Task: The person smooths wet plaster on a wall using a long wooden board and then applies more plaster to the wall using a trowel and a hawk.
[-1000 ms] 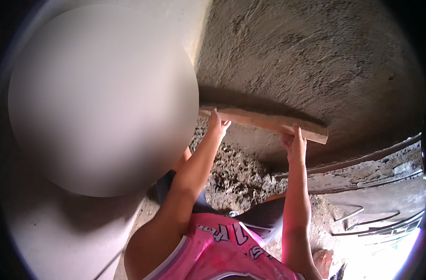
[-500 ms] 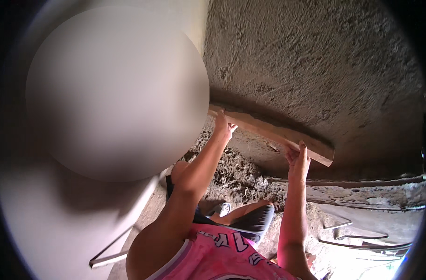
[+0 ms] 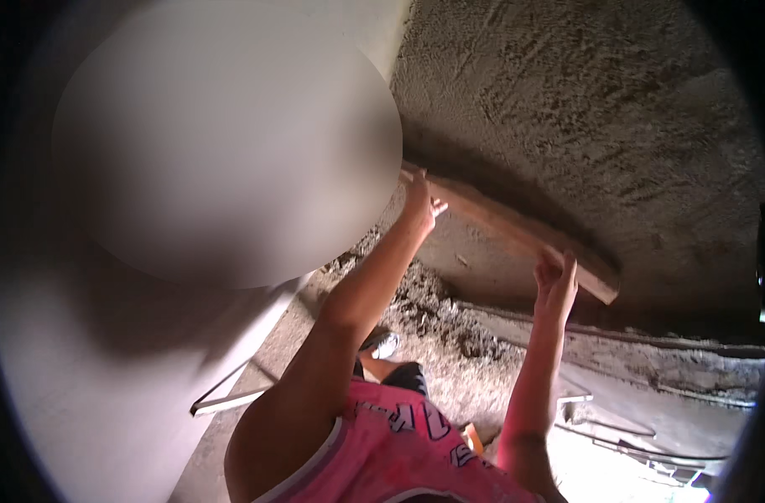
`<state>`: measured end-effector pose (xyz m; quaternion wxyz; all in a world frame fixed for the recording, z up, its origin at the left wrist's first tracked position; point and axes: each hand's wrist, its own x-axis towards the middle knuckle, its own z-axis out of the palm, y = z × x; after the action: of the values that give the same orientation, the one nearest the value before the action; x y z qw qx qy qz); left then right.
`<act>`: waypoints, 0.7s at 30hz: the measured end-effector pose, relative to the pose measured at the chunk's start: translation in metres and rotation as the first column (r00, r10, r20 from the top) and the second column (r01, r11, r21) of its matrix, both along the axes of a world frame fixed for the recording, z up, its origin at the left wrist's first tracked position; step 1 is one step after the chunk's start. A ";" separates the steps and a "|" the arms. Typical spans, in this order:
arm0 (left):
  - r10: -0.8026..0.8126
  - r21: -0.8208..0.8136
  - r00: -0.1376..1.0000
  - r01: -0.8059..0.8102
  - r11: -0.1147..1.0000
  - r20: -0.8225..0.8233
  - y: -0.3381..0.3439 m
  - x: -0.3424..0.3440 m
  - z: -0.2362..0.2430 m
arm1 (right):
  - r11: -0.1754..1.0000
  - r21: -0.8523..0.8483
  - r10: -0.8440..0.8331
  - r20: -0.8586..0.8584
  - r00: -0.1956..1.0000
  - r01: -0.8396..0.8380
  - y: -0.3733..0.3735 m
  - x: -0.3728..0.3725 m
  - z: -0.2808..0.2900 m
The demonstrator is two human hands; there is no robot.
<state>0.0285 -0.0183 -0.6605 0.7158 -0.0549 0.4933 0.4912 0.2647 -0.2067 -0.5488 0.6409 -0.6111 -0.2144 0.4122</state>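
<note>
A long straight wooden board (image 3: 504, 220) lies against the rough grey plastered wall (image 3: 601, 92), slanting down from left to right. My left hand (image 3: 419, 204) grips its lower edge near the left, thumb up on the face and other fingers beneath. Toward the board's right end, my right hand (image 3: 555, 283) holds the same edge, thumb pointing up. The board's far left end is hidden behind a blurred round patch. Above the board the plaster is coarse and streaked; below it the surface looks smoother.
Crumbled mortar (image 3: 437, 310) is heaped along the foot of the wall. A pale smooth wall (image 3: 55, 369) rises at the left, with a thin bar (image 3: 231, 402) near its base. At the lower right are a ledge (image 3: 684, 369) and curved dark rods (image 3: 651, 453).
The board and both my hands appear slightly farther right, the left hand also higher. The view has shifted too, and less of my legs shows. Both hands keep their hold.
</note>
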 end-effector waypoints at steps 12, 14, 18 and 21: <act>-0.165 0.285 0.985 0.147 0.947 0.041 0.000 -0.005 0.125 | 0.989 0.113 -0.095 -0.019 0.995 0.097 0.019 -0.010 0.137; -0.166 0.292 0.986 0.151 0.944 0.026 0.001 -0.004 0.151 | 0.989 0.082 -0.120 -0.028 0.992 0.122 0.017 -0.008 0.156; -0.177 0.322 0.984 0.168 0.932 -0.001 -0.008 -0.002 0.186 | 0.993 0.109 -0.048 -0.032 0.998 0.051 0.010 0.015 0.166; -0.171 0.352 0.985 0.153 0.924 0.021 -0.008 -0.001 0.189 | 0.989 0.130 -0.062 -0.046 0.997 0.068 0.010 0.011 0.176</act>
<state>0.0277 -0.0259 -0.4712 0.7646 0.1012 0.3830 0.5084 0.2757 -0.1962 -0.3733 0.6972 -0.5654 -0.2078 0.3887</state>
